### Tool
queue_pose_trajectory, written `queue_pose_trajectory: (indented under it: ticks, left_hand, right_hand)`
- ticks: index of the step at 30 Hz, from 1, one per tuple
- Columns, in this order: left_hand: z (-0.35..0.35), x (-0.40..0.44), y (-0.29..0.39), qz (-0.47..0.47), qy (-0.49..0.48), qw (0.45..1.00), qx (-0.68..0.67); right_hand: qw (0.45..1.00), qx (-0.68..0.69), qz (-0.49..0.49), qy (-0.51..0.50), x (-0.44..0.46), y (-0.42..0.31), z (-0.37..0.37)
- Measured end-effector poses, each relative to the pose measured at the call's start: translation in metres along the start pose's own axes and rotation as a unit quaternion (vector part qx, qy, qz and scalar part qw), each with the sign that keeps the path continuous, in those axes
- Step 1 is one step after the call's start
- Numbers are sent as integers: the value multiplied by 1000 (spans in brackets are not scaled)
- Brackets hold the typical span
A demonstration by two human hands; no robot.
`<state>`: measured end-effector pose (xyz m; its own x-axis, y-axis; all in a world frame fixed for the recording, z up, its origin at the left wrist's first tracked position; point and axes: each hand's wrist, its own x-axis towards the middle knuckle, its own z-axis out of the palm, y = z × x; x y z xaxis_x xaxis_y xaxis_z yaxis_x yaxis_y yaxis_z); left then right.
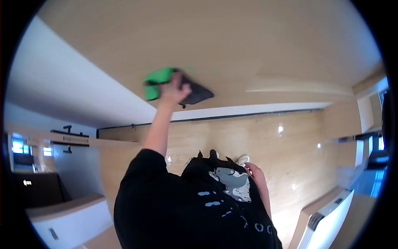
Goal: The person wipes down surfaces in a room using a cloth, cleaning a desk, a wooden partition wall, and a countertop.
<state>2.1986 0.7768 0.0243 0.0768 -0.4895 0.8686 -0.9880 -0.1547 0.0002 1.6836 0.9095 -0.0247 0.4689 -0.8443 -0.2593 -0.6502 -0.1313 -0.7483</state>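
The cloth (199, 92), green on one part and dark grey on the other, lies at eleven o'clock from the middle of our view, against the broad beige surface (232, 37). Its green part bunches up towards ten o'clock and its dark corner spreads out towards three. As we judge it, we would do best to open out that bunched part, lay our palm flat and press evenly, so the folds don't ride up under our fingers. Near the surface's lower edge, lighter pressure should stop the corner from slipping over.

Our left hand (176, 92) is on the cloth, fingers partly bent and fairly narrow, holding it to the surface; blur hides exactly how firm the grip is. Our right hand (256, 171) is at four o'clock, low beside the front of our black shirt (166, 203), its fingers loosely curled. We can't tell whether it pinches the fabric or holds anything. A white shoe (244, 159) shows just beyond it, on the glossy floor (286, 153). At nine o'clock there's a dark door handle (69, 133).
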Motion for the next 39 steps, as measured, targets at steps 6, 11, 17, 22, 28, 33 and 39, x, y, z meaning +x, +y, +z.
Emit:
queue_pose_trajectory:
  ticks: [6, 11, 17, 22, 28, 33, 39]
  left_hand:
    - [5, -15, -26, -373, 134, 918, -13]
    - [30, -34, -26, -467, 169, 867, -49]
    - [40, -48, -3, -496, 193, 845, -48]
    - [41, -57, 16, -499, 191, 845, -25]
    - [66, -64, 77, -487, 185, 853, -32]
    - [92, -45, 143, -470, 174, 862, -79]
    - [114, -10, 219, -493, 199, 838, -124]
  right_hand:
    - [999, -35, -13, -12, 9, -3, 3]
    - [998, -18, 56, -22, 13, -10, -12]
    - [998, -39, 21, -53, 42, 41, -38]
    - [992, -73, -25, -96, 88, 49, -101]
    - [981, -134, -67, -127, 132, 83, -153]
    - [965, -168, -99, -173, 155, 91, -193]
    - [952, -163, -151, -211, 189, 83, -205]
